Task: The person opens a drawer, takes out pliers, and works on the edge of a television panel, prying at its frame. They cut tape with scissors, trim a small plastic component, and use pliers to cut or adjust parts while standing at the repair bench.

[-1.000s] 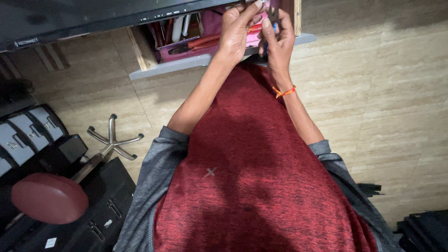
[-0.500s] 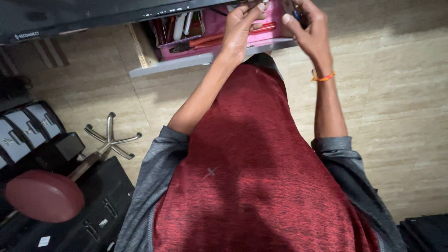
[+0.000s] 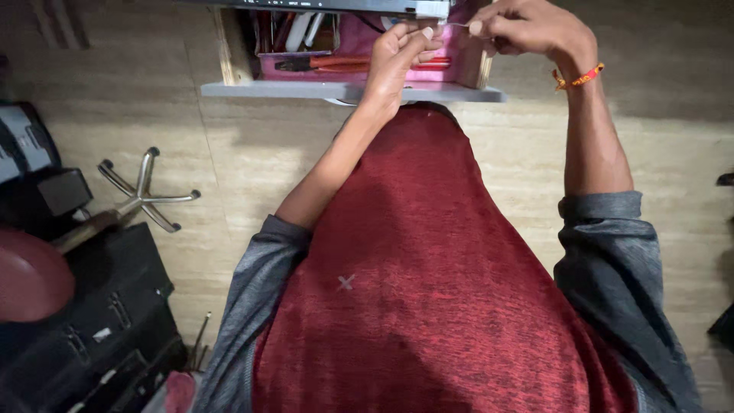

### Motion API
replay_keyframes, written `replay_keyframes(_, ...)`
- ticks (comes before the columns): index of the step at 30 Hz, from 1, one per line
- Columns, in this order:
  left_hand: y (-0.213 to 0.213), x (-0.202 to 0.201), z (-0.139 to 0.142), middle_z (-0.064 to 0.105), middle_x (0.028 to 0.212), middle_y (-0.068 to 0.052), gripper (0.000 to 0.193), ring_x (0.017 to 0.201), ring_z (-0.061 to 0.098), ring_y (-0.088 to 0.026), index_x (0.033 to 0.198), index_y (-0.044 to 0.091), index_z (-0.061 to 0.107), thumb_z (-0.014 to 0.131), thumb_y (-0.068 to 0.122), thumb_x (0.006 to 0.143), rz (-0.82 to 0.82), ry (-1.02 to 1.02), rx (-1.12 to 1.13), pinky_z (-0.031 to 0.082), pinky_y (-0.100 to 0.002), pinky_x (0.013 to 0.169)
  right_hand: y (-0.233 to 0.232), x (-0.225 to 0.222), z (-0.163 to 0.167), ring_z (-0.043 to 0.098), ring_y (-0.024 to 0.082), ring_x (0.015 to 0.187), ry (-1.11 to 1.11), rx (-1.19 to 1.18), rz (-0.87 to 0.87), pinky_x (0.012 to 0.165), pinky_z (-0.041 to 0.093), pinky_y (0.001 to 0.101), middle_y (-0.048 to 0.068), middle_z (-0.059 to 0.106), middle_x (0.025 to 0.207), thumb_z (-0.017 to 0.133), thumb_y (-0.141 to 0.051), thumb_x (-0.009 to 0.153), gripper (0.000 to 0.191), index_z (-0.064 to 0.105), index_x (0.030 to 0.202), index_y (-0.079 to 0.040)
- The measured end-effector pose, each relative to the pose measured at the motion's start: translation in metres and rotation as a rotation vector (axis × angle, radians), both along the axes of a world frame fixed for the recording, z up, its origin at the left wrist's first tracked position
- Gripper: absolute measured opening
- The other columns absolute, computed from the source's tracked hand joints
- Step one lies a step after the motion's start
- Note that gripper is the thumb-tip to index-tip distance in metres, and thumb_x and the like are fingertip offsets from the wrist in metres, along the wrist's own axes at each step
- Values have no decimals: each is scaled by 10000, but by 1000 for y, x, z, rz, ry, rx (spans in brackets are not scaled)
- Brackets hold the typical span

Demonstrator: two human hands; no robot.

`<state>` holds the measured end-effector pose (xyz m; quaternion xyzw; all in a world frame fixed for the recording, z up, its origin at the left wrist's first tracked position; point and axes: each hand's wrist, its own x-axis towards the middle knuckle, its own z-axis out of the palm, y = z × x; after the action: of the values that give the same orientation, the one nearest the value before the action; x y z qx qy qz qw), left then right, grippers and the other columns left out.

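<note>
Hands have split apart since a second ago: right hand has swung out to the right, pinching a thin wire between thumb and forefinger. Left hand stays curled over the pink tray in the open drawer; can't tell what it grips. Red-handled pliers lie untouched in the tray.

Two hands up at the top of the frame, over an open drawer. Left hand curled near red pliers in a pink tray. Right hand pinching a thin wire.
</note>
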<state>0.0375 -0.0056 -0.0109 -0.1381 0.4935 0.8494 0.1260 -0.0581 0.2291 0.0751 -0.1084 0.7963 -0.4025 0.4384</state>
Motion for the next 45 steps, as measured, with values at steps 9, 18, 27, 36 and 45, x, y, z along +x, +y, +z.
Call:
replay_keyframes(9, -7, 3, 14, 766, 1085, -150, 279, 994, 743, -207, 1174, -41, 673, 680, 180, 1004, 91, -10, 38, 590, -338, 896, -22, -12, 4, 427, 73, 515, -105, -103, 75, 448, 318, 272, 21, 604, 709, 644, -344, 1040, 334, 750, 1112, -36)
replay_keyframes(18, -13, 2, 17, 770, 1070, -140, 287, 1001, 739, -179, 1134, -33, 651, 777, 152, 954, 172, 97, -35, 592, -314, 915, -34, -24, 5, 406, 72, 540, -82, -101, 130, 464, 300, 273, 7, 563, 696, 665, -371, 1051, 365, 734, 1045, -12)
replay_keyframes(27, -19, -8, -5, 784, 835, -75, 207, 754, 679, -113, 892, 3, 720, 883, 128, 867, 368, 290, -567, 556, -262, 711, -30, -15, 15, 463, 38, 589, -92, -65, 122, 480, 346, 231, -9, 630, 760, 676, -382, 979, 385, 749, 1195, -72)
replay_keyframes(36, -22, -8, -12, 728, 981, -76, 280, 893, 693, -134, 1050, 2, 630, 837, 7, 862, 476, 292, 7, 565, -286, 849, -26, 4, -8, 459, 38, 594, -162, -96, 46, 484, 332, 229, -6, 634, 758, 687, -353, 974, 395, 738, 1216, -45)
replay_keyframes(45, -30, -3, -12, 773, 936, -96, 147, 874, 747, -160, 960, 3, 676, 717, 137, 1003, 470, 311, -27, 589, -290, 844, -38, 15, -15, 425, 47, 573, -143, -62, 100, 482, 318, 246, -24, 537, 690, 688, -357, 974, 378, 751, 1199, -59)
